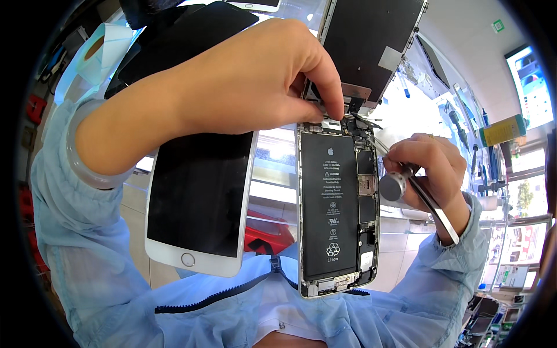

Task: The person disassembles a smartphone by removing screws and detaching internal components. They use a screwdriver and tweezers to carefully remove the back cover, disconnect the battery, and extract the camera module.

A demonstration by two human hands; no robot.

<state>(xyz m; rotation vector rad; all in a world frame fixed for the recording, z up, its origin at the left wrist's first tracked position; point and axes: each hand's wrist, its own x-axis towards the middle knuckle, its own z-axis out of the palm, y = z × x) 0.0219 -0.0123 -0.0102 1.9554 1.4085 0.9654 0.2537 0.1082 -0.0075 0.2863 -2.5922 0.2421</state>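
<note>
While the thumb and forefinger of the left hand [270, 75] reach down to the top end of an opened smartphone [366, 211] with a slim metal frame, a small gap shows between their tips, and I cannot tell whether they grip anything there. The opened phone stands just right of centre, its long black rectangular battery [320, 203] exposed. Beyond its top end rises a dark-backed display panel [368, 43], apparently joined by cables. The right hand [432, 165], beside the phone, has its fingers closed around slender silver metal tweezers [436, 214] and a tool with a round grey end [393, 187]. Left of the opened phone sits a white smartphone [197, 200] with a dark screen; a brightly lit white desk [403, 119] shows behind.
</note>
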